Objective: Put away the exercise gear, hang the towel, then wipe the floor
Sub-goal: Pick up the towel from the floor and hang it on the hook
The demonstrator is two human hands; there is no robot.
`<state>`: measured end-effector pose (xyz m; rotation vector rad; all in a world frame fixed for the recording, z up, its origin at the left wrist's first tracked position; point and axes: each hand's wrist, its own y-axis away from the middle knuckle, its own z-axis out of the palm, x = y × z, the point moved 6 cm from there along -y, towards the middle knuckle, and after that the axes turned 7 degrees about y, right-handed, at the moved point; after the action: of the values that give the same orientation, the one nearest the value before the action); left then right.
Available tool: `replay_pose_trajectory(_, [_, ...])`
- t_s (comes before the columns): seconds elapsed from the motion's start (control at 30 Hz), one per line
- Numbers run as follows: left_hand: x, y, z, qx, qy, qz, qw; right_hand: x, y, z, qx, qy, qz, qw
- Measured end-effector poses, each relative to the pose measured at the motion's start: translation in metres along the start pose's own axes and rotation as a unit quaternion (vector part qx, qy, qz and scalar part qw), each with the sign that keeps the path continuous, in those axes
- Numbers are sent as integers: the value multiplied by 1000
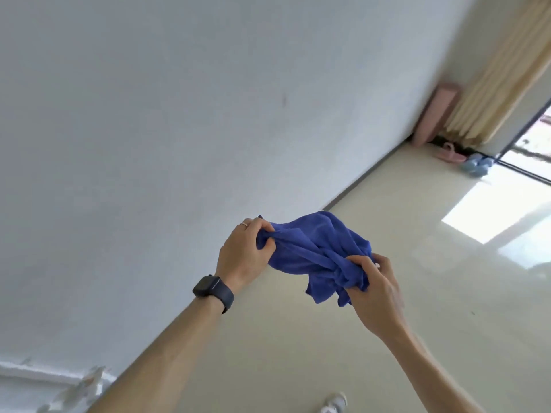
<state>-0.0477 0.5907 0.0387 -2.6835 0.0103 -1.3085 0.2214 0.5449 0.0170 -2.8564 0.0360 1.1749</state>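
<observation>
By a plain white wall (149,114), above a glossy cream floor (387,338), a crumpled blue terry cloth (316,248) is held up in two hands.
The left hand (241,251) grips its upper-left end in curled fingers. The right hand (372,290) clutches the bunched lower-right end, with loose corners dangling below. A black smartwatch (213,289) sits on the left wrist.

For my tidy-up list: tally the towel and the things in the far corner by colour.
Dark blue: 1, towel
Pale blue: 1, blurred heap
Pink: 2, rolled mat and pair of slippers
Total: 4
</observation>
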Motion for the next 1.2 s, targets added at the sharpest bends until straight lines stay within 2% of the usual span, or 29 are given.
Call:
replay_pose_trajectory(0.2, [163,-49,86,-111,95,109,983,55,15,-115,128,7,40,991])
replay_pose_trajectory(0.27, [206,-57,132,-196,107,121,967,85,19,-151,161,8,53,986])
replay_pose_trajectory(0.37, [259,-62,207,-348,105,91,927,135,20,-210,214,-3,69,974])
replay_pose_trajectory(0.4, [277,-63,228,-375,105,85,917,152,18,-232,233,-5,71,970])
replay_pose_trajectory(0.47, [315,-73,264,-355,114,101,922,187,12,-273,256,1,74,964])
replay_pose_trajectory(0.6, [392,-103,311,-219,117,157,956,254,1,-330,217,73,67,971])
replay_pose_trajectory(0.7, [453,-119,345,-197,88,236,947,289,-7,-356,188,97,29,977])
replay_pose_trajectory(0.8, [504,-133,378,-179,71,309,931,321,-28,-382,170,86,35,981])
replay_pose_trajectory(0.9, [536,-153,412,-187,81,324,924,348,-59,-399,119,86,62,987])
replay_pose_trajectory(0.93, [544,-162,424,-195,75,328,921,355,-70,-408,126,79,70,986])
replay_pose_trajectory(1.03, [565,-193,456,-230,57,342,909,368,-116,-448,227,24,85,970])
replay_pose_trajectory(1.1, [577,-213,479,-266,40,367,891,372,-165,-477,249,-28,95,963])
replay_pose_trajectory(1.2, [595,-246,515,-286,19,409,866,375,-257,-500,136,-41,85,986])
